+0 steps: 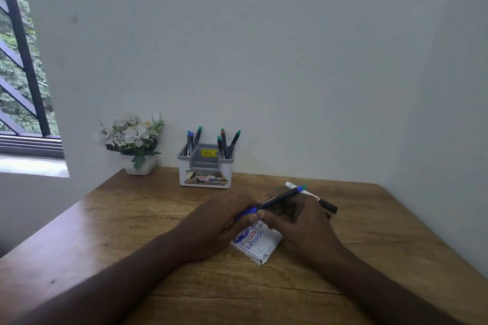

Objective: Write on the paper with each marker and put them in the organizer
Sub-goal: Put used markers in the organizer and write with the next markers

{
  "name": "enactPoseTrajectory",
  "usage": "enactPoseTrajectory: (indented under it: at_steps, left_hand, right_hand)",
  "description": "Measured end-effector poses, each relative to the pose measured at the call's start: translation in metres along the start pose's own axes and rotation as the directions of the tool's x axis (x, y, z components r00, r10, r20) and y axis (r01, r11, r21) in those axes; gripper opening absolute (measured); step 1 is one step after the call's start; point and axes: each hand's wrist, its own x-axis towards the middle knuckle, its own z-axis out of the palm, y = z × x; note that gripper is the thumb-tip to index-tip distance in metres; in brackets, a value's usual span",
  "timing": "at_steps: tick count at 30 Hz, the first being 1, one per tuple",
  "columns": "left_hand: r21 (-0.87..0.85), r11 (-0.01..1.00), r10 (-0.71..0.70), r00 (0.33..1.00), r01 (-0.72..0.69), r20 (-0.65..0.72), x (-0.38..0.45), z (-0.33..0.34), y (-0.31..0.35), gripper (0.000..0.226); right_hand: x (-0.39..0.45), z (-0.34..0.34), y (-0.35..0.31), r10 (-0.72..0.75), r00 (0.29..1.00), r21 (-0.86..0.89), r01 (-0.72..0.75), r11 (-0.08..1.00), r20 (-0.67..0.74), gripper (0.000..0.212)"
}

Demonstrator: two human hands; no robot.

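While above paper [257, 243], both hands grip blue marker [274, 200]: left hand [224, 221] cap, right hand [298, 221] barrel.

Both hands held a blue marker [274, 200] above the scribbled paper [260, 243]: left hand [224, 221] gripped its blue cap end, right hand [298, 221] pinched the dark barrel just beside the left fingertips.

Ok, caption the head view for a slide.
Both hands hold a blue marker over scribbled paper.
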Motion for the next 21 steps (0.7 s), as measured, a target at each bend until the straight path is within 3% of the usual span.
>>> enactPoseTrajectory:
  at_steps: [3, 8, 15, 18, 21]
  left_hand:
    - [-0.021, 1.000, 0.003, 1.000, -0.004, -0.018, 0.000, 0.000, -0.003, 0.023]
    - [-0.030, 0.998, -0.053, 0.999, 0.054, 0.013, -0.002, 0.002, -0.002, 0.008]
    - [-0.146, 0.987, -0.051, 0.995, 0.063, 0.085, -0.006, -0.007, 0.015, 0.032]
    - [-0.098, 0.995, -0.023, 1.000, 0.024, 0.007, -0.006, -0.005, 0.013, 0.037]
    - [-0.085, 0.996, -0.005, 0.998, 0.000, -0.066, -0.008, -0.002, 0.011, 0.042]
  right_hand:
    - [-0.002, 0.001, -0.003, 0.033, 0.999, -0.018, -0.033, 0.999, 0.003, 0.016]
    - [-0.006, 0.002, -0.008, -0.012, 1.000, -0.124, 0.013, 0.992, 0.010, 0.034]
    - [-0.013, 0.005, -0.014, -0.079, 0.991, -0.087, 0.088, 0.992, 0.105, 0.026]
    - [-0.015, 0.004, -0.019, -0.063, 0.990, -0.039, 0.068, 0.997, 0.123, 0.029]
    - [-0.018, 0.003, -0.025, -0.053, 0.989, -0.019, 0.056, 0.998, 0.136, 0.012]
